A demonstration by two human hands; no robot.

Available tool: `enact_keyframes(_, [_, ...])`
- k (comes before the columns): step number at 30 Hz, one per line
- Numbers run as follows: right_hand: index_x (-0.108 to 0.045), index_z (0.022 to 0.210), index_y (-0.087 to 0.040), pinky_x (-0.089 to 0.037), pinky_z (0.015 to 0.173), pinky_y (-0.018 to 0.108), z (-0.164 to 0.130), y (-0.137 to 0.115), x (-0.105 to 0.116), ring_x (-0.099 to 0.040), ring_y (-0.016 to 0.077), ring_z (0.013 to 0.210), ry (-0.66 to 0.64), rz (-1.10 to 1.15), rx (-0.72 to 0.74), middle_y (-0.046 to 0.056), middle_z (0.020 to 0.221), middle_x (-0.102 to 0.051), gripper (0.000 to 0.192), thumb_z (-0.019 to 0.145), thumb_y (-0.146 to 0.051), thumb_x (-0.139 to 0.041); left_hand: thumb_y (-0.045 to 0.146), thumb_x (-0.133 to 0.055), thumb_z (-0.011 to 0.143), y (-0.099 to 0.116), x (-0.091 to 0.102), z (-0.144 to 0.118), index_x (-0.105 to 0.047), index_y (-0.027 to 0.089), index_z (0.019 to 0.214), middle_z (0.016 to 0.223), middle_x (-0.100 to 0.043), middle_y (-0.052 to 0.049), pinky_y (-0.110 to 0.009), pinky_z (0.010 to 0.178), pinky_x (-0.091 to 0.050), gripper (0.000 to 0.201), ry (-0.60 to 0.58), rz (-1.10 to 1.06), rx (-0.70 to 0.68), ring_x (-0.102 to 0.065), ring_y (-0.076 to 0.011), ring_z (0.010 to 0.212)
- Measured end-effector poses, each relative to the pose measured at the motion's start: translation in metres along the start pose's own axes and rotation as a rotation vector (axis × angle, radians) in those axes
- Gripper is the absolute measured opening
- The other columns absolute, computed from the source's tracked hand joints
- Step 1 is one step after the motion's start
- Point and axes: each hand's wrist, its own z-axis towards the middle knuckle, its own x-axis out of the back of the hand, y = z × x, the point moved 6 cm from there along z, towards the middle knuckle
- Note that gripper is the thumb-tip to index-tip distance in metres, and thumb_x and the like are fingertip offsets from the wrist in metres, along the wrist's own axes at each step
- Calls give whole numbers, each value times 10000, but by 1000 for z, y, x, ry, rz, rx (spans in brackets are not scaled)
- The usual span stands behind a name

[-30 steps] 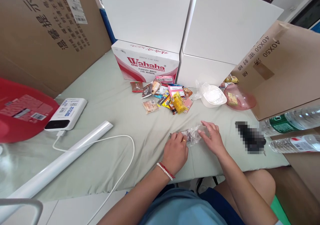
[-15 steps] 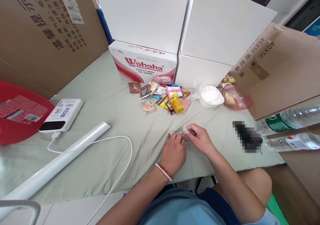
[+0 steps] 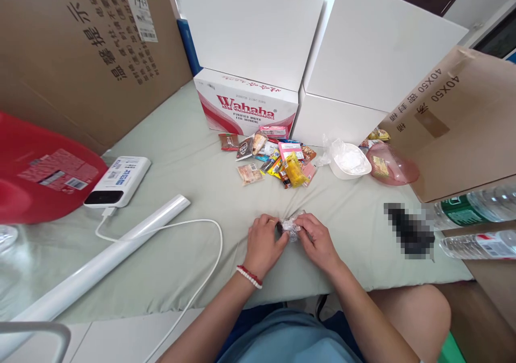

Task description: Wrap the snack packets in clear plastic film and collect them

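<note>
A small clear plastic bag with dark contents (image 3: 289,226) lies crumpled on the pale green sheet (image 3: 193,169). My left hand (image 3: 264,245), with a red and white bracelet at the wrist, grips its left end. My right hand (image 3: 318,240) pinches its right end, fingers curled over the plastic. Both hands sit close together near the front edge of the sheet. Behind them lies a heap of small snack packets (image 3: 274,159).
A white bowl with plastic (image 3: 350,160) and a pink bowl (image 3: 391,164) sit back right. White boxes and a Wahaha carton (image 3: 245,108) stand behind. A power bank (image 3: 116,181), white cable (image 3: 201,229), white tube (image 3: 100,266), red basin (image 3: 36,169), water bottles (image 3: 475,207) and cardboard boxes surround.
The bag lay stretched out flat between my hands; now it is bunched small and my hands have closed in together. The camera view shifted slightly.
</note>
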Motion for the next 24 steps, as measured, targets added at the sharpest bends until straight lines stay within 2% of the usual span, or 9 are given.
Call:
enact_keyframes(3, [-700,1050,-270,-546,940,416,-10,-1,3,-660,249,1042,44,61,-65,95,1092,-695,226,1017,-340,-488,154,-673,821,7,-2,-4,-663,183,1031,1030,-683,-69,-428,900,-555,212,50,-160,-6,-670,-243,967])
enact_keyframes(5, [-681,1058,-272,-557,924,406,-21,3,3,-671,244,1000,82,172,-181,84,1073,-703,208,1016,-402,-524,80,-617,818,15,1,-11,-638,186,1003,998,-665,-59,-370,831,-579,214,151,-235,-70,-671,-202,899])
enact_keyframes(7, [-647,1152,-286,-582,888,394,-35,8,-1,-683,237,980,137,383,-343,72,1098,-708,259,1000,-481,-571,35,-536,861,31,6,-23,-634,192,1017,1024,-664,-76,-364,841,-591,242,299,-211,-217,-670,-197,942])
enact_keyframes(9, [-607,1266,-300,-601,872,398,-49,14,-7,-694,237,1006,207,636,-508,71,1149,-714,391,980,-566,-586,30,-482,921,53,5,-40,-646,202,1069,1075,-686,-95,-425,933,-588,280,429,-126,-435,-660,-223,1069])
enact_keyframes(11, [-622,1280,-291,-604,892,404,-59,19,-11,-701,243,1041,269,830,-624,76,1160,-727,474,942,-623,-617,48,-496,955,71,-4,-57,-656,202,1113,1114,-711,-100,-477,992,-575,273,483,-63,-625,-644,-244,1150])
enact_keyframes(14, [-692,1166,-256,-593,902,375,-65,26,-12,-715,233,1017,322,962,-736,69,1116,-751,483,837,-604,-755,43,-518,954,85,-29,-76,-674,151,1082,1103,-727,-120,-471,1032,-567,229,416,-59,-799,-640,-242,1173])
enact_keyframes(18, [-703,1089,-233,-576,733,317,-63,34,-14,-698,187,789,302,1054,-854,30,934,-754,500,705,-484,-901,23,-468,921,88,-55,-89,-687,137,964,907,-703,-111,-460,1063,-561,250,251,-111,-906,-668,-222,1081])
enact_keyframes(21, [-699,1110,-227,-559,704,308,-59,33,-12,-672,178,755,312,1055,-825,25,906,-743,563,641,-412,-948,19,-431,899,87,-51,-90,-679,175,920,899,-708,-103,-464,1046,-575,293,155,-168,-907,-677,-211,1025])
enact_keyframes(24, [-698,1156,-245,-564,750,317,-57,36,4,-672,186,837,363,960,-734,46,1029,-744,586,646,-400,-943,-21,-423,882,75,-22,-91,-655,180,902,908,-720,-87,-389,995,-594,308,112,-189,-906,-685,-190,1022])
